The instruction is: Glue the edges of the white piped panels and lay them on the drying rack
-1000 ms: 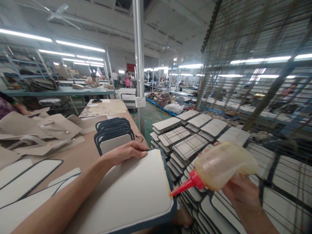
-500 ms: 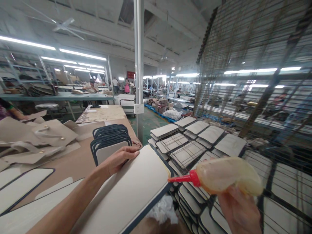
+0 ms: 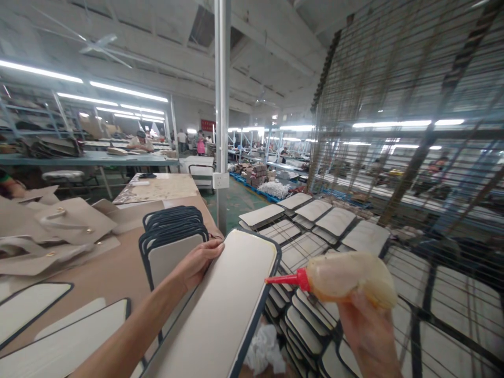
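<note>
The lower end of the cream panel with dark-blue edging (image 3: 224,294) runs out of view at the bottom, so its full length cannot be told. The fingers of the right hand (image 3: 364,320) are mostly hidden behind the translucent squeeze bottle (image 3: 350,275), and its forearm is cut off below. Whether the tip of the bottle's red nozzle (image 3: 285,279) touches the panel's right border or hangs just over it is hard to make out. Crumpled white material (image 3: 264,349), paper or cloth, is partly covered by the panel.

The hands are well apart. The left hand (image 3: 200,257) is clamped on the panel's upper left edge; the right is closed around the bottle. The panel slants between them, with the bottle on its right and a stack of dark-edged panels (image 3: 175,252) behind the left hand.
</note>
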Tool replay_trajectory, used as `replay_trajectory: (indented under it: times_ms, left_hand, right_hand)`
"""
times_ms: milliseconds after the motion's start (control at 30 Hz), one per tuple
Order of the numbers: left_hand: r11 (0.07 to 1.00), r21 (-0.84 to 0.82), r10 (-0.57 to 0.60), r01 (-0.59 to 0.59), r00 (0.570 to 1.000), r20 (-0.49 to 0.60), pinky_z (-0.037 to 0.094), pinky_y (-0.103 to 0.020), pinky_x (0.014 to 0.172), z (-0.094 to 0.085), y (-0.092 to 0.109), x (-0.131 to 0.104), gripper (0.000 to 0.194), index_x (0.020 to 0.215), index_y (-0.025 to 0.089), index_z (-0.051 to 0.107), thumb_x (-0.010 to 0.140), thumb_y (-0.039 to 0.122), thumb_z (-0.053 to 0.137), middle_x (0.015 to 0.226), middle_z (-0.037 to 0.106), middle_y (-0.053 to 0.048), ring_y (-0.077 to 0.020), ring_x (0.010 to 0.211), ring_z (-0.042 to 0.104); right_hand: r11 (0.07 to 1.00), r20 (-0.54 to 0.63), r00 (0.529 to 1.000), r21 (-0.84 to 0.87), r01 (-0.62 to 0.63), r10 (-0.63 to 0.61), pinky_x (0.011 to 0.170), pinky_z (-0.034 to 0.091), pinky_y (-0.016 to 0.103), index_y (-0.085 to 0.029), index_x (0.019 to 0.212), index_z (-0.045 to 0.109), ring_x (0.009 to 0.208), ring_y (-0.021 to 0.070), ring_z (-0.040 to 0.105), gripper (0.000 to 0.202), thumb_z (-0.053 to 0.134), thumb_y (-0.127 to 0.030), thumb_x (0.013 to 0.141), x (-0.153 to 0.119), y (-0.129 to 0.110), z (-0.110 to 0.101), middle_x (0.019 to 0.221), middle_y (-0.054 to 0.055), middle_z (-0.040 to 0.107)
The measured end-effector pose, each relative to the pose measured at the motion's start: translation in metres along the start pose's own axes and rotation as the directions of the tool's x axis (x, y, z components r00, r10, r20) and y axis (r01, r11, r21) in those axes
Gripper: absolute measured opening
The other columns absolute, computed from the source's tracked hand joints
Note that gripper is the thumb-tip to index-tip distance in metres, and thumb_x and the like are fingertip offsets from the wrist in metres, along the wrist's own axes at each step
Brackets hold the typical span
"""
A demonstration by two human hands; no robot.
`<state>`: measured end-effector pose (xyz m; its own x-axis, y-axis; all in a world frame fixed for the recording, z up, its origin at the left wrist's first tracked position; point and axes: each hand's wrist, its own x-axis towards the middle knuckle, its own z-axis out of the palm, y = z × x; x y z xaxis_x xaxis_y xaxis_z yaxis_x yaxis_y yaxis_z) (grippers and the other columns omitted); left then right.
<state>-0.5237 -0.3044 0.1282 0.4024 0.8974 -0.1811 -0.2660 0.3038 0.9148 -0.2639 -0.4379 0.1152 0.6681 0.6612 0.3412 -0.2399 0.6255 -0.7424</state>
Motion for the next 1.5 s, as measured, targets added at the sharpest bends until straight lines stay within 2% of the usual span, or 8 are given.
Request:
replay_trajectory:
  times_ms: [200, 400, 667, 767, 1000, 1267, 1367, 1500]
  left_hand:
    - [1.000, -0.006, 0.007, -0.007, 1.000, -0.022, 0.048, -0.023, 0.048, -0.003, 0.002, 0.007, 0.018, 0.073, 0.015, 0.057, 0.066, 0.020, 0.073, 0.059, 0.064, 0.000, -0.0150, 0.050, 0.061]
    - [1.000, -0.013, 0.017, -0.017, 1.000, -0.024, 0.043, -0.020, 0.042, -0.010, 0.005, 0.018, 0.026, 0.067, 0.017, 0.051, 0.064, 0.024, 0.076, 0.052, 0.056, 0.004, -0.0124, 0.045, 0.057]
    - [1.000, -0.008, 0.007, -0.008, 0.999, -0.039, 0.042, -0.020, 0.040, -0.016, 0.009, 0.032, 0.022, 0.066, 0.017, 0.050, 0.070, 0.022, 0.071, 0.050, 0.054, 0.004, -0.0118, 0.042, 0.055]
    - [1.000, -0.010, -0.007, 0.006, 0.999, -0.046, 0.042, -0.021, 0.040, -0.017, 0.011, 0.037, 0.020, 0.066, 0.016, 0.051, 0.073, 0.020, 0.069, 0.050, 0.055, 0.003, -0.0126, 0.042, 0.055]
    - [1.000, -0.021, -0.021, 0.020, 0.997, -0.077, 0.045, -0.023, 0.042, -0.018, 0.017, 0.044, 0.017, 0.064, 0.016, 0.052, 0.076, 0.016, 0.064, 0.047, 0.056, 0.002, -0.0130, 0.039, 0.053]
    - [0.998, -0.010, -0.061, 0.060, 0.991, -0.116, 0.047, -0.024, 0.044, -0.017, 0.024, 0.056, 0.020, 0.067, 0.015, 0.054, 0.086, 0.014, 0.049, 0.045, 0.056, 0.001, -0.0139, 0.038, 0.054]
    - [0.997, -0.003, -0.076, 0.076, 0.987, -0.139, 0.047, -0.024, 0.043, -0.015, 0.027, 0.060, 0.022, 0.068, 0.014, 0.056, 0.088, 0.014, 0.046, 0.044, 0.057, 0.000, -0.0135, 0.036, 0.053]
    - [0.996, -0.004, -0.091, 0.092, 0.982, -0.163, 0.047, -0.025, 0.043, -0.011, 0.031, 0.062, 0.022, 0.077, 0.013, 0.060, 0.090, 0.015, 0.043, 0.047, 0.061, -0.001, -0.0146, 0.038, 0.055]
  right_hand:
    - [0.999, 0.020, 0.999, 0.019, -0.037, 0.037, 0.066, 0.056, 0.023, -0.027, 0.081, 0.070, 0.067, 0.0156, 0.066, 0.025, 0.081, -0.024, 0.059, 0.004, 0.005, 0.007, 0.070, -0.001, 0.070]
    - [0.999, 0.053, 0.998, 0.019, -0.038, 0.037, 0.062, 0.056, 0.023, -0.026, 0.075, 0.070, 0.064, 0.0155, 0.065, 0.021, 0.081, -0.025, 0.058, 0.003, 0.008, 0.011, 0.062, -0.002, 0.067]
    - [0.996, 0.122, 0.989, 0.008, -0.089, 0.087, 0.059, 0.057, 0.027, -0.029, 0.100, 0.067, 0.061, 0.0188, 0.066, 0.043, 0.081, -0.029, 0.059, 0.000, 0.011, 0.012, 0.068, -0.001, 0.070]
    - [0.994, 0.132, 0.986, 0.019, -0.104, 0.101, 0.061, 0.057, 0.028, -0.030, 0.102, 0.067, 0.063, 0.0194, 0.067, 0.047, 0.082, -0.029, 0.057, -0.001, 0.010, 0.012, 0.069, -0.001, 0.070]
    - [0.985, 0.191, 0.968, 0.024, -0.169, 0.162, 0.073, 0.057, 0.039, -0.029, 0.102, 0.067, 0.080, 0.0252, 0.068, 0.042, 0.079, -0.030, 0.062, -0.004, 0.011, 0.007, 0.084, 0.004, 0.072]
    - [0.980, 0.177, 0.965, -0.004, -0.198, 0.196, 0.092, 0.046, 0.053, -0.028, 0.113, 0.062, 0.102, 0.0332, 0.060, 0.065, 0.083, -0.038, 0.052, -0.007, 0.007, 0.002, 0.099, 0.009, 0.070]
    - [0.979, 0.236, 0.950, -0.013, -0.205, 0.202, 0.094, 0.042, 0.055, -0.027, 0.117, 0.060, 0.104, 0.0349, 0.059, 0.070, 0.082, -0.042, 0.053, -0.007, 0.008, -0.004, 0.105, 0.011, 0.068]
    - [0.975, 0.337, 0.917, -0.029, -0.219, 0.216, 0.095, 0.041, 0.056, -0.026, 0.121, 0.057, 0.104, 0.0344, 0.060, 0.064, 0.077, -0.040, 0.062, -0.005, 0.010, -0.016, 0.107, 0.012, 0.067]
